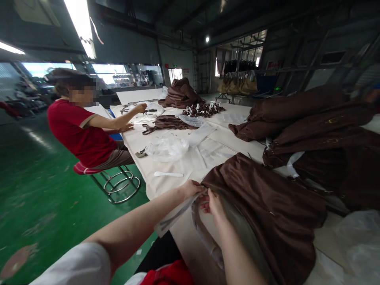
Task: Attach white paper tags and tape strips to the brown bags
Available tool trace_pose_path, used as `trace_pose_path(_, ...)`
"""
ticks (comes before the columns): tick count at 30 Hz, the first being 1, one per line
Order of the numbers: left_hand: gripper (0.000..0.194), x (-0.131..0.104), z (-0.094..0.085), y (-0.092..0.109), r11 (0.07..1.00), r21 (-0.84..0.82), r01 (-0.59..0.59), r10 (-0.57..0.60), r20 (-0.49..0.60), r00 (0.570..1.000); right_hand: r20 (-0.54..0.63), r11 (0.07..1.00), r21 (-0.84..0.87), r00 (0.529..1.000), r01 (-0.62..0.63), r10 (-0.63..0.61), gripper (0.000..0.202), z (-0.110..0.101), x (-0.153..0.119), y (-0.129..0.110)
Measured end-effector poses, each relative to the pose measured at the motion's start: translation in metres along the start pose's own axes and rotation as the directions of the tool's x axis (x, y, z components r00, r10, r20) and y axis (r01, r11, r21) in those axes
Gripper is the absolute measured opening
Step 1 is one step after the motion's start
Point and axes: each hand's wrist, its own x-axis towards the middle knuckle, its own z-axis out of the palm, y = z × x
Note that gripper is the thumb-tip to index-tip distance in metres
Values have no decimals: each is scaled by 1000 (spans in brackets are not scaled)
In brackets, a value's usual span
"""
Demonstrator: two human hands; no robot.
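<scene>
A large brown bag lies in front of me on the table, its soft body creased. My left hand is closed at the bag's near-left corner, its fingertips partly hidden. Right beside it, my right hand pinches the same corner with its fingers curled. From this spot a strap in clear plastic wrapping loops down towards me. A strip of clear plastic sticks out to the left below my left forearm. Exactly what lies between my fingertips is too small to make out.
Several brown bags are piled at right. Clear plastic, a white flat tool, brown straps and brown fabric lie across the table. A co-worker in red sits on a stool at left.
</scene>
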Motion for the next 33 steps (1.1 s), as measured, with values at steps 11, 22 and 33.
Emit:
trace_pose_path(11, 39, -50, -24, -21, 802, -598, 0, 220, 295, 930, 290, 988, 154, 956, 2, -47, 28, -30, -21, -30)
trace_pose_path(22, 30, -58, -34, -52, 980, -156, -121, 134, 71, 989, 203, 992, -40, 973, 118, -108, 50, 37, -25, 15)
trace_pose_path(33, 22, -56, -28, -43, 943, 246, -224, 250, -79, 965, 164, 945, -199, 960, 258, -228, 50, 29, -20, 14)
